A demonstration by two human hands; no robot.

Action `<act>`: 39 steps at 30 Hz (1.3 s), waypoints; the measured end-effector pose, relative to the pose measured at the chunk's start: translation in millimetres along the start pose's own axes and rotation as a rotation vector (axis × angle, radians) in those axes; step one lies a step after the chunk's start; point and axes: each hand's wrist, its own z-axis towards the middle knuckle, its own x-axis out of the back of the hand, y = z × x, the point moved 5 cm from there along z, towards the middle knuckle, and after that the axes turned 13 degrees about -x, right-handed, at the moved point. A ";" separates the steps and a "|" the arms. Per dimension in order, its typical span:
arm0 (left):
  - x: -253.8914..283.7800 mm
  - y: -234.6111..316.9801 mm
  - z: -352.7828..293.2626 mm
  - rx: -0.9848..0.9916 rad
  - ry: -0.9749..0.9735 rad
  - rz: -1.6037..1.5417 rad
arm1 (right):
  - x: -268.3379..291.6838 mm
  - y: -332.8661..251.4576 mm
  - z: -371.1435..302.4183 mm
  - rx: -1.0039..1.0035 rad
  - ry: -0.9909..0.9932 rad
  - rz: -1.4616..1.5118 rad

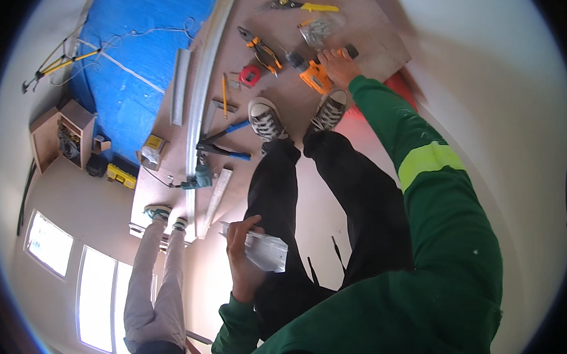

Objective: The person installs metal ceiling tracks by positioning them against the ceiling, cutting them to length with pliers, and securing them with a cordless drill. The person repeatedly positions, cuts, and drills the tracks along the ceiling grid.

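Over a brown floor point(379, 47), from afar, I see right fingers point(330, 57) clasped around an orange drill point(315, 78) near pliers point(259, 47); left fingers point(235, 235) grasp a silvery metal piece point(267, 251) before black trousers point(271, 186).

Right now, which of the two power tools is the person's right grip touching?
The orange drill: the right grip is on its handle. The teal tool lies apart, nearer the blue-handled cutter, with neither grip on it.

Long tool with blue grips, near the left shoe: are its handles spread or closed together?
Spread: the tool's two blue grips stand well apart, its handles forming a V.
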 end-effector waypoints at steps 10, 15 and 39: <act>-17.4 -16.7 -33.4 -0.008 0.058 -0.009 | 91.5 -22.9 -102.6 -0.061 -0.033 0.237; 7.4 12.0 -34.8 -0.184 -0.050 0.239 | 243.2 3.3 -275.3 -0.046 -0.080 0.637; 417.4 782.4 -425.6 -2.220 1.338 0.562 | 780.1 43.3 -712.2 0.169 1.077 1.366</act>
